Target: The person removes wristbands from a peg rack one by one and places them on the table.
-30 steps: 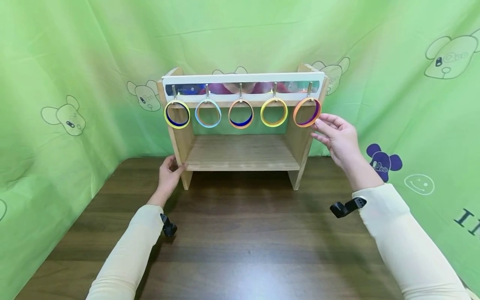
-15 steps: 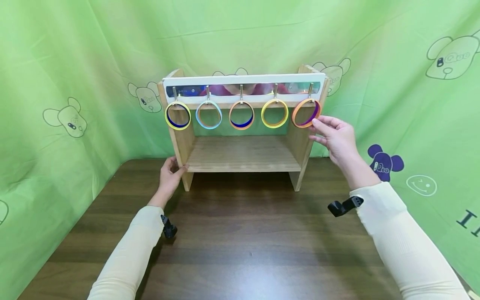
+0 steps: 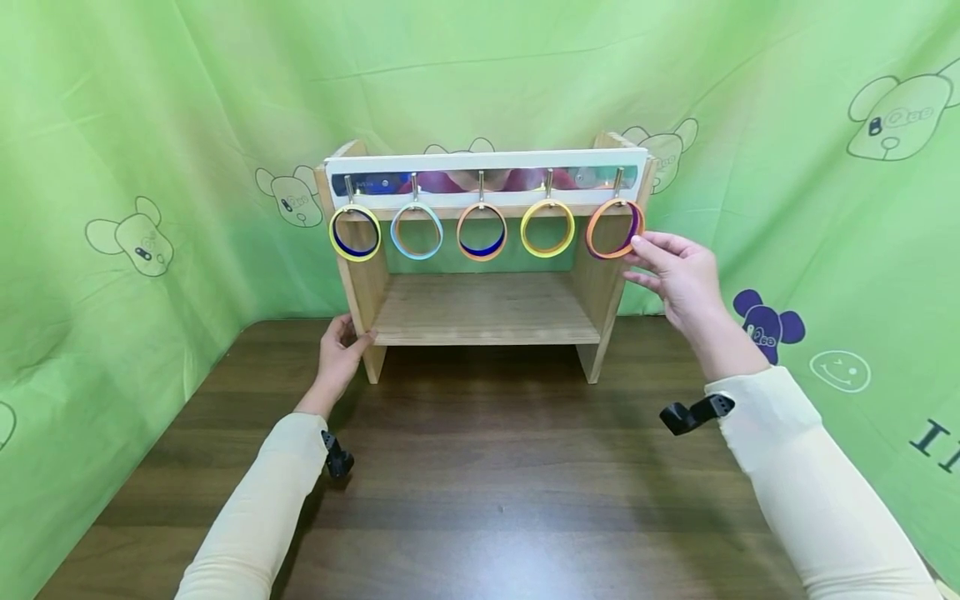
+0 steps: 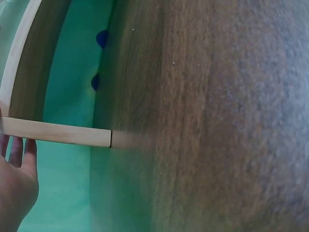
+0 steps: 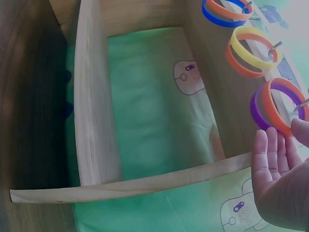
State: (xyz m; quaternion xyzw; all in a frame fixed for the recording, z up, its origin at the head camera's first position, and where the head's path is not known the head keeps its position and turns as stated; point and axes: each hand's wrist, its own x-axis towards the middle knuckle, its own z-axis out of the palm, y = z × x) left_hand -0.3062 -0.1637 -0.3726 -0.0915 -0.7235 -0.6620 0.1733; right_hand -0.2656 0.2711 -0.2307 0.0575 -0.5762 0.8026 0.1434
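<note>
A small wooden rack (image 3: pixel 486 308) with hooks along a white-edged front strip stands on the table. Its left side panel is gripped by my left hand (image 3: pixel 337 360), thumb in front and fingers behind; the left wrist view shows the fingers (image 4: pixel 30 153) against that panel. At the rightmost hook hang an orange ring (image 3: pixel 592 237) and a purple ring (image 5: pixel 256 116) lying against each other. My right hand (image 3: pixel 686 282) pinches their lower right edge. In the right wrist view the thumb lies at the orange ring, with the other fingers (image 5: pixel 260 154) below.
More rings hang on the other hooks: a yellow ring (image 3: pixel 525 232), an orange ring (image 3: pixel 461 229), a light blue ring (image 3: pixel 394 232) and a yellow-and-blue pair (image 3: pixel 332 233). Green printed cloth (image 3: pixel 480 75) hangs behind the rack. Dark wooden table (image 3: pixel 480 467) extends in front.
My right hand moves slightly left, then back right, shifting the orange and purple rings on their hook. More purple shows along the lower edge now. The left hand stays on the panel.
</note>
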